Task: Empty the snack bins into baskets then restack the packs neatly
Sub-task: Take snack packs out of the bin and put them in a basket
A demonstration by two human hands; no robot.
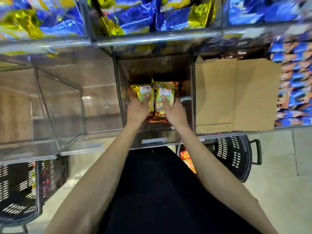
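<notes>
Two yellow snack packs stand side by side inside the clear middle bin (187,100), on top of coppery orange packs (156,119). My left hand (137,109) grips the left yellow pack (142,92), thumb lying across its front. The right yellow pack (166,94) is held the same way by my right hand (174,113). The fingers of both hands are hidden behind the packs. Both forearms reach in over the bin's front edge.
Two clear bins (59,107) stand to the left, and a cardboard box (236,93) fills the bin to the right. Blue and gold packs (135,17) crowd the shelf above. Black baskets sit on the floor at the left (16,191) and right (233,154), the right one holding orange packs (187,160).
</notes>
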